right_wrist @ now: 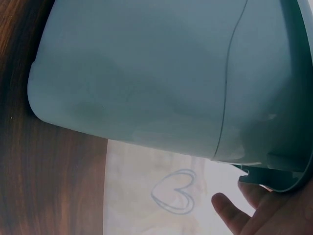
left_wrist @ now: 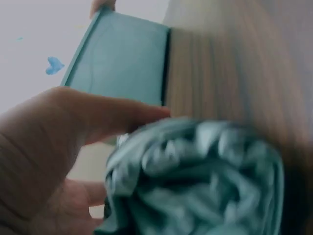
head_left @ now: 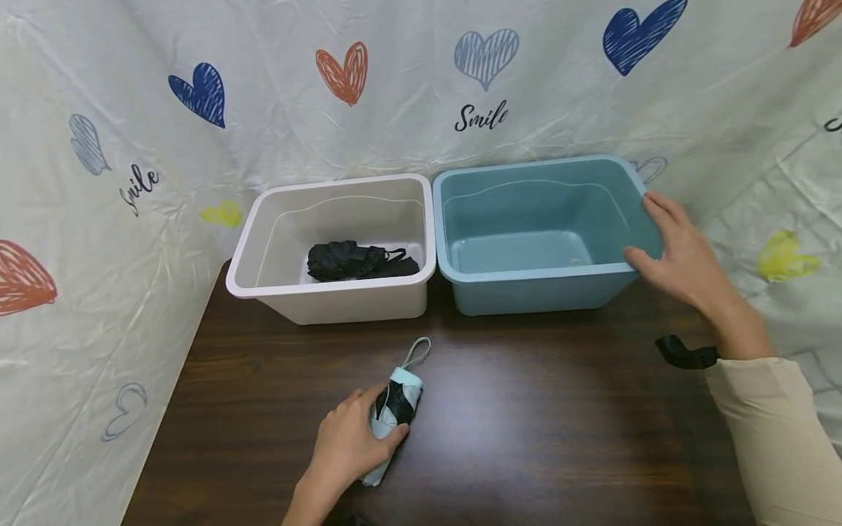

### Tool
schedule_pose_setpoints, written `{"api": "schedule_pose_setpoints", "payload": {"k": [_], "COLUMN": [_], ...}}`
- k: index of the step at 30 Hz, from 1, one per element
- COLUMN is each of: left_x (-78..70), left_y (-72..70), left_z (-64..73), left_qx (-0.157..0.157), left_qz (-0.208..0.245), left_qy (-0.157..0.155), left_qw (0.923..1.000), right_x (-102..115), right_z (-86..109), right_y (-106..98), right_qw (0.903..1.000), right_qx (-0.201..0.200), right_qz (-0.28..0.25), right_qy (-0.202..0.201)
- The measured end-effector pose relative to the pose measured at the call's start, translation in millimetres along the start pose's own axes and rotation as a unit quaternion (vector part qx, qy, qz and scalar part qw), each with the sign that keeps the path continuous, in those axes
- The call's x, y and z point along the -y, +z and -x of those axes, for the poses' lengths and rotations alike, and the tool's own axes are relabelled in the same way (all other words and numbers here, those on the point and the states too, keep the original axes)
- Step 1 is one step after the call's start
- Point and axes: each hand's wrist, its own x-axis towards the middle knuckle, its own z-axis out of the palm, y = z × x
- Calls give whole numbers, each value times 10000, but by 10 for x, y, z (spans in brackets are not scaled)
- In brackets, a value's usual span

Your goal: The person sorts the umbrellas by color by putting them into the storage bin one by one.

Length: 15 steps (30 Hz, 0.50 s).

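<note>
My left hand (head_left: pixel 351 438) grips a light blue folded umbrella (head_left: pixel 406 387) with a dark band, low over the front of the table. Its wrist loop points toward the bins, and the gathered cloth of its near end (left_wrist: pixel 195 181) fills much of the left wrist view. On the right, my right hand (head_left: pixel 684 256) holds the rim of a blue plastic bin (head_left: pixel 526 288) at its right end, thumb over the front corner. From the right wrist, the bin's outer wall (right_wrist: pixel 137 83) shows, with fingers (right_wrist: pixel 230 213) outside below the rim.
A white bin (head_left: pixel 355 303) stands directly left of the blue one. Black folded cloth (head_left: pixel 349 261) with a small loop, like a folded umbrella, lies inside it. Behind both bins hangs a white sheet (head_left: pixel 408 139) printed with hearts. The dark wooden table (head_left: pixel 526 409) extends in front.
</note>
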Motion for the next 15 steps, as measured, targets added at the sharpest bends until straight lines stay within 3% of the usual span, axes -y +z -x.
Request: {"api": "schedule_pose_setpoints", "payload": {"k": [3,7,9,15], "left_x": [90,223,276,356], "left_y": [-42,-78,-93,-135], "left_z": [-42,-92,-106,-123], "left_qx": [309,678,898,1522], "left_qz": [595,1612,2145,3479], "left_qy": [-115,-163,-113,160], "left_qw": [9977,9845,9725,9250], "right_x": [6,19,20,21], "right_z": [-7,3,8,20], "right_y": [-9,-17,-14,-13], "right_qw": [10000,10000,10000,10000], "right_qx": [12,19,32,5], "right_qz": [0,-1,-11,-3], "right_qy": [5,-17,-34,-97]}}
